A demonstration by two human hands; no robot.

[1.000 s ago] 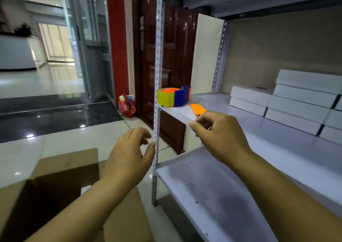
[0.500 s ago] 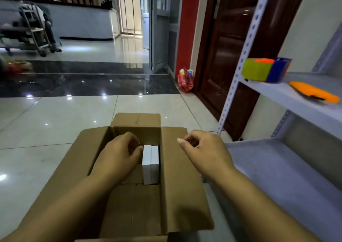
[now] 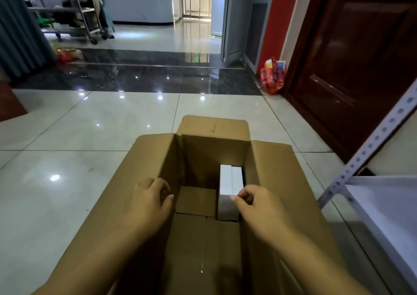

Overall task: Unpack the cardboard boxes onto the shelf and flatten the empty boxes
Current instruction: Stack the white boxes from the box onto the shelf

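Open cardboard box (image 3: 282, 182) on floor, two white boxes (image 3: 231, 178) inside; left hand (image 3: 151, 202) and right hand (image 3: 259, 206) loosely curled, empty, above.

Dim interior, glare on floor tiles (image 3: 90, 123)

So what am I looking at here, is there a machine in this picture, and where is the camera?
No machine: these are a person's two bare hands, filmed by a wide-angle camera worn on the head, looking forward and down. An open brown cardboard box stands on the glossy tiled floor, flaps spread. Inside, against its right wall, stand two slim white boxes side by side. The left hand rests on the box's left edge, holding nothing. The right hand reaches to the white boxes, fingers curled at their near end; whether it grips them yet is unclear. At right is the corner of a grey metal shelf, where the contents are meant to go.
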